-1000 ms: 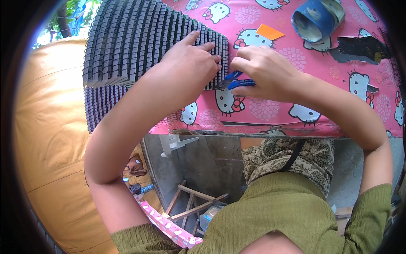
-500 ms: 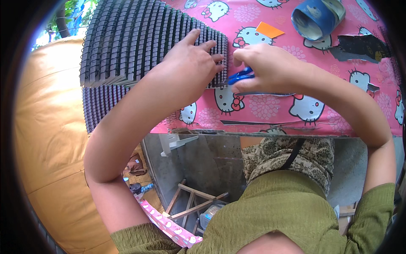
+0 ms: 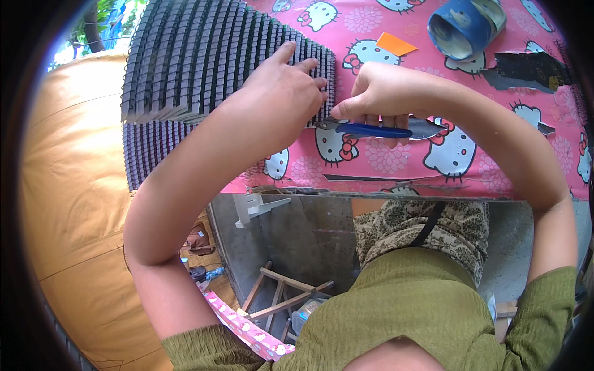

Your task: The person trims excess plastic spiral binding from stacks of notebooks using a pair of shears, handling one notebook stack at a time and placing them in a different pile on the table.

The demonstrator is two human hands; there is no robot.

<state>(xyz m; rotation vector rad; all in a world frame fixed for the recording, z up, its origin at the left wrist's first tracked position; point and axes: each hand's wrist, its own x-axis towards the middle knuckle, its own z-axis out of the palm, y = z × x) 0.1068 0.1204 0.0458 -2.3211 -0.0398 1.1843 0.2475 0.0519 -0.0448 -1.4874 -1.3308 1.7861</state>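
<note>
My left hand (image 3: 281,93) lies on a stack of wire-bound pads (image 3: 179,55) with rows of black loops along their bindings. Its fingers are spread over the right end of the stack. Just right of it, my right hand (image 3: 387,99) grips pliers (image 3: 377,130) with blue handles. Their metal jaws meet the lower right corner of the stack; the exact contact at the tips is too small to make out. The fingers curl beneath the handle, and the thumb points toward the jaws.
A pink patterned cover (image 3: 383,167), torn in places, lies over the table. An orange paper piece (image 3: 396,44) and a blue cup on its side (image 3: 464,31) lie beyond my right hand. A mustard-coloured padded surface (image 3: 74,185) is at left; a wooden frame (image 3: 281,294) stands below.
My right hand has turned its grip on the pliers, so the blue handle now stretches rightward along the table under my fingers. My left hand stays on the stack.
</note>
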